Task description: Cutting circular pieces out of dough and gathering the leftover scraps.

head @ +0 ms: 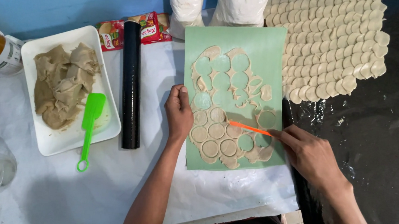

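Note:
A green cutting mat lies in front of me with a thin sheet of beige dough on it, full of round cut-outs and several cut discs still in place. My left hand rests flat on the mat's left edge, fingers together, touching the dough sheet. My right hand holds a thin orange stick whose tip points at a dough disc near the sheet's middle.
Many cut dough discs lie overlapped on a black sheet at the right. A black rolling pin lies left of the mat. A white tray holds dough scraps and a green spatula. Two white bags, packets, a bottle and a glass jar stand around.

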